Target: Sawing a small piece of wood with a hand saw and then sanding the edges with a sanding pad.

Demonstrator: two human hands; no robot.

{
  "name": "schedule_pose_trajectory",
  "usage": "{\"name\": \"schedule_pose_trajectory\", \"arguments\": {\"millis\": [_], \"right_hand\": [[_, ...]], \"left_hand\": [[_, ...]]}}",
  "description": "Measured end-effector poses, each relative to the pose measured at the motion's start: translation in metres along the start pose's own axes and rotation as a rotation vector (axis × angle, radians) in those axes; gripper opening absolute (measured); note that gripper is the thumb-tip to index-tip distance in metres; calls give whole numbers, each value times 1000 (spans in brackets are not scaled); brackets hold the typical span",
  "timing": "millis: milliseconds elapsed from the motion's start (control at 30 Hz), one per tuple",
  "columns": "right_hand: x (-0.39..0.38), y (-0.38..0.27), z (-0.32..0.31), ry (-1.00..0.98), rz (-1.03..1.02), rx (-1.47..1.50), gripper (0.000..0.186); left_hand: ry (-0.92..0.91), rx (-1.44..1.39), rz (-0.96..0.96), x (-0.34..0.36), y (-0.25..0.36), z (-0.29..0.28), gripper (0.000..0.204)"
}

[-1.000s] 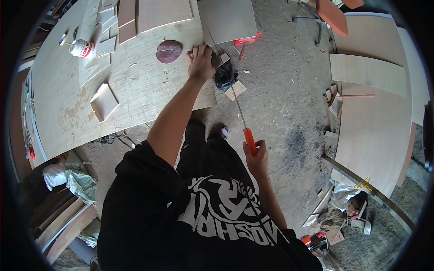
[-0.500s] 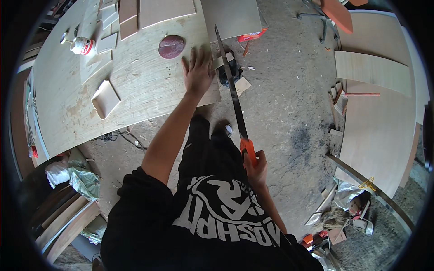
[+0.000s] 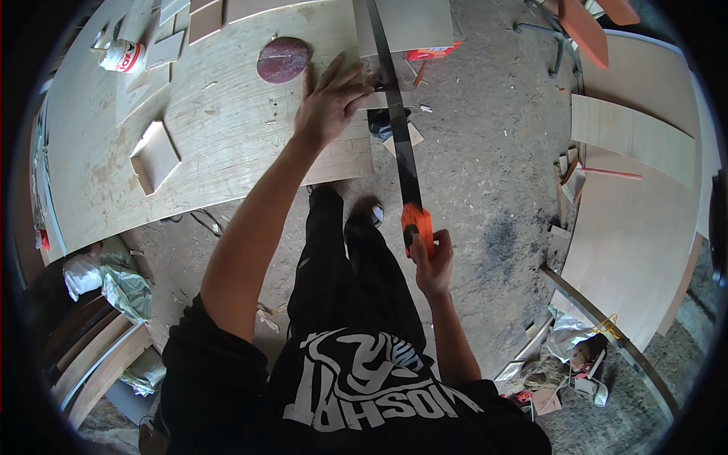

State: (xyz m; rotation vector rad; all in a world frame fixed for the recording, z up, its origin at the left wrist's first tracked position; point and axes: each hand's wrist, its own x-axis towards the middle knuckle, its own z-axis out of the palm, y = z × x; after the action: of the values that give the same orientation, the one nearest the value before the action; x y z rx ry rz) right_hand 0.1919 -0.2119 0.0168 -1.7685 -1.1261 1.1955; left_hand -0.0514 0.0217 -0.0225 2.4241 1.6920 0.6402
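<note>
My left hand lies flat, fingers spread, on the near right corner of a plywood worktable. It presses on a small wood strip at the table's edge. My right hand grips the orange handle of a handsaw. The saw's dark blade runs up from the handle and crosses the strip just right of my left hand. A dark red round disc lies on the table just beyond my left hand.
A small square wood block and a white glue bottle sit on the table's left part. Large plywood sheets lie on the dusty floor at right. Offcuts, bags and scrap lie around my feet.
The saw has swung up from beside my leg until its blade lies across the strip at the table corner. My left hand slid slightly nearer and flattened on the table.
</note>
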Motion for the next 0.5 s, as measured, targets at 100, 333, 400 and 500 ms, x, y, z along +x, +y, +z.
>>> {"name": "schedule_pose_trajectory", "arguments": {"millis": [100, 333, 400, 500], "right_hand": [[21, -16, 13, 5, -39, -31, 32], [16, 1, 16, -30, 10, -16, 32], [6, 11, 11, -55, 34, -15, 32], [0, 17, 10, -63, 28, -15, 31]], "left_hand": [[30, -45, 3, 2, 0, -1, 15], [16, -25, 4, 2, 4, -3, 18], [28, -44, -9, -1, 4, -3, 17], [20, -46, 9, 1, 1, -2, 18]]}}
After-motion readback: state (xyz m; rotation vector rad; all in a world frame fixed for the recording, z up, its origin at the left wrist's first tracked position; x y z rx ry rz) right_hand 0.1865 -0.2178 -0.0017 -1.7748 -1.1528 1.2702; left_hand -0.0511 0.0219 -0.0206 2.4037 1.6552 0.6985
